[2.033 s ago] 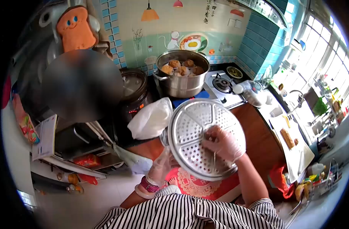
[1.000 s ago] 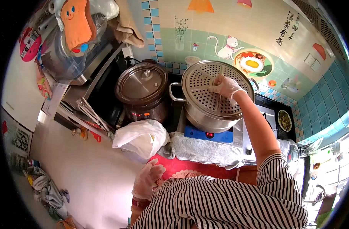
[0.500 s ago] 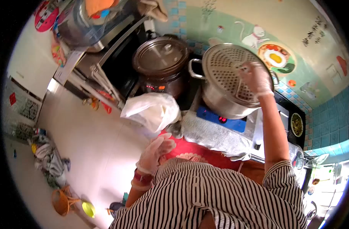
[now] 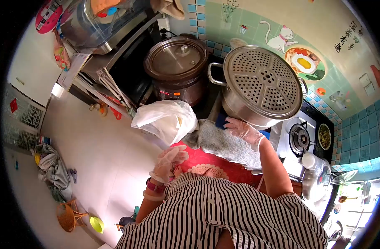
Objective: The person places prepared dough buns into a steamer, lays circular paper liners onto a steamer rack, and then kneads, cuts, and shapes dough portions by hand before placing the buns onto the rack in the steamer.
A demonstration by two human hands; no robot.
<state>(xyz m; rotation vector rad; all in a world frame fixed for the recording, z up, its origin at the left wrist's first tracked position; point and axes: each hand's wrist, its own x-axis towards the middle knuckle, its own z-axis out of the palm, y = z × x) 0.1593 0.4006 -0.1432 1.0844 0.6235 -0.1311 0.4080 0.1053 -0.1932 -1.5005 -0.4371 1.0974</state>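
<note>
My right hand, in a clear plastic glove, is at the front of the blue-edged cooker below the steel steamer pot. Its fingers are extended and hold nothing; whether they touch the cooker I cannot tell. On top of the pot sits a perforated steamer plate. My left hand, gloved too, hovers at waist height with its fingers stretched out and nothing in them. Just above it in view is a white plastic bag with something pale inside. A grey towel lies along the counter edge.
Left of the pot stands a dark electric cooker with a glass lid. To the right are a gas burner, a bowl of greenish food and a clear container. A red mat lies at my feet.
My right hand has left the steamer plate and come down towards me to the cooker's front. My left hand has barely moved.
</note>
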